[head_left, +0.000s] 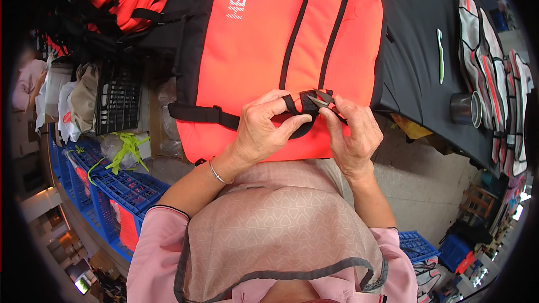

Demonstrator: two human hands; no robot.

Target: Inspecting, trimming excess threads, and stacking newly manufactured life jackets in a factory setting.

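Note:
A bright orange-red bag [247,62] with black trim and two dark stripes lies across the table in front of me. At its near edge my left hand [263,128] pinches a black webbing strap [307,102] between thumb and fingers. My right hand [356,134] is closed around small thread snips [320,101]. Their metal blades point left and lie against the strap, close to my left fingertips. The handles of the snips are mostly hidden in my right hand. Another black strap [196,113] runs over the bag's left side toward my left hand.
A dark table [418,39] carries a toothbrush-shaped tool [440,56], a metal cup [466,109] and grey-and-red fabric pieces [484,62] on the right. Orange bags [126,0] are piled far left. Below them stand a black crate [119,98] and blue crates [132,188].

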